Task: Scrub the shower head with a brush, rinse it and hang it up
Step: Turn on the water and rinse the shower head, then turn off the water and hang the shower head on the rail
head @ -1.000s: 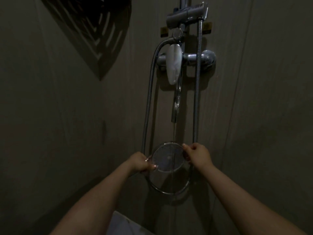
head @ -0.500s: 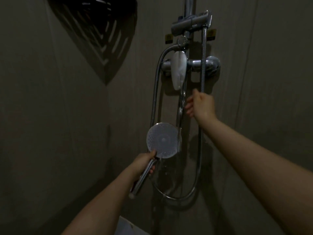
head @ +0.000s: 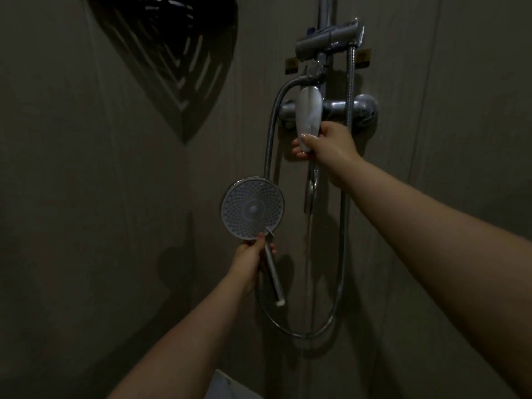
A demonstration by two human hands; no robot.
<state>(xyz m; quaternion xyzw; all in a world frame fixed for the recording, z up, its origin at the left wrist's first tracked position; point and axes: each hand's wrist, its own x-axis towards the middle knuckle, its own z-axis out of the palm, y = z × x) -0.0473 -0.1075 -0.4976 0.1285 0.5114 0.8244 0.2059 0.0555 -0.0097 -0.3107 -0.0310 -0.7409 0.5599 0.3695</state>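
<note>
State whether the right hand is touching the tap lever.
Touching. The head view shows the right hand gripping the lower end of the tap lever, thumb across its front, fingertips showing behind.

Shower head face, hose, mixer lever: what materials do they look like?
Shower head: pale translucent face, probably plastic or silicone, dotted with nozzle rings; shiny chrome-look rim and handle. Hose: metal-look, ribbed, glinting along its loop, likely steel wrap. Mixer lever: glossy white, smooth, plastic or coated metal; dim light leaves it open. The right hand grips its tip.
</note>
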